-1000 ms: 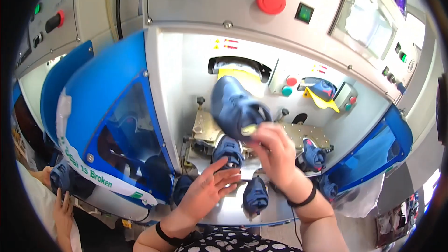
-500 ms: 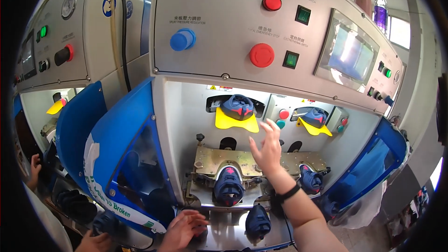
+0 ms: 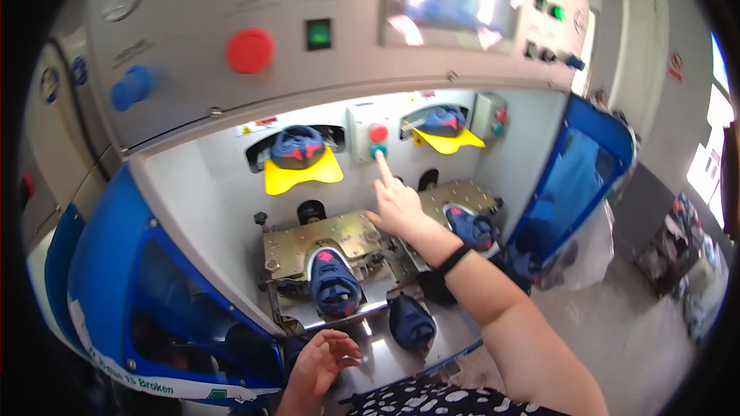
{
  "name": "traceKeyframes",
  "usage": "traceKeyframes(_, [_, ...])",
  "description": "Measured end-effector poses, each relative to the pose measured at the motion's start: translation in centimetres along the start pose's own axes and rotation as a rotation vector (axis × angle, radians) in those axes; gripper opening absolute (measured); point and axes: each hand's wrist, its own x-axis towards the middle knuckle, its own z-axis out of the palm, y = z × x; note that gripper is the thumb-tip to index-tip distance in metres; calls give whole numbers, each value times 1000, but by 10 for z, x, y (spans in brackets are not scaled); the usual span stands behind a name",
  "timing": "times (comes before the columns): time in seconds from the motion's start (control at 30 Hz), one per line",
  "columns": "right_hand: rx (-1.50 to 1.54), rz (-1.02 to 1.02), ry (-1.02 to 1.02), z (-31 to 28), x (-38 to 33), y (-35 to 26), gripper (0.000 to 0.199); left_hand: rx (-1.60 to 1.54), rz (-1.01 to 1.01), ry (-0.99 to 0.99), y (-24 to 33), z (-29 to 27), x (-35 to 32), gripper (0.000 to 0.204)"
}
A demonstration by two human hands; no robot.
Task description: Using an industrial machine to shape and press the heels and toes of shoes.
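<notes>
My right hand (image 3: pixel 398 204) reaches into the lit machine bay with its index finger stretched out and nothing held. Its fingertip is at the green button (image 3: pixel 378 152), just under a red button (image 3: pixel 378 132) on a small grey box; contact is hard to tell. My left hand (image 3: pixel 324 358) hovers low in front, fingers loosely bent and apart, holding nothing. Beside it a dark blue shoe upper (image 3: pixel 336 285) with a red mark sits on a metal clamp. Another upper (image 3: pixel 412 323) lies on the metal ledge. A third upper (image 3: pixel 472 227) sits on the right clamp, beyond my forearm.
Two uppers, left (image 3: pixel 298 146) and right (image 3: pixel 445 121), sit on the bay's back wall over yellow flaps. Above is the control panel (image 3: pixel 193 92) with a red knob (image 3: pixel 250 51) and a screen (image 3: pixel 451 0). Blue side guards, left (image 3: pixel 104 262) and right (image 3: pixel 566 177), flank the bay.
My right hand has gone from raised with spread fingers to pointing at the green button. The view has swung right, and the neighbouring person's hands have left it.
</notes>
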Motion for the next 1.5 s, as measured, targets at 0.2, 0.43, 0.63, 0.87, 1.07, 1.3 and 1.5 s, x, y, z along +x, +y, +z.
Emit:
traceKeyframes(0.2, [-108,17,-305,-2,8,14,52,33,-22,-8,-13,0,15,42])
traceKeyframes(0.43, [1439,261,-175,-24,-28,19,35,98,-9,140,-14,-8,12,33])
traceKeyframes(0.63, [1517,475,-125,-57,-120,75,24,122,-28,305,-28,-19,14,28])
traceKeyframes(0.87, [1518,802,33,-48,-236,154,19,274,-101,315,-54,11,56,28])
traceKeyframes(1.07, [648,565,-326,-19,-334,176,19,1219,-71,341,-95,29,114,26])
traceKeyframes(1.3, [492,256,-242,11,-356,181,37,1811,-60,0,-149,36,162,60])
traceKeyframes(1.5, [342,147,-252,67,-325,180,51,2062,-277,-51,-200,34,173,68])
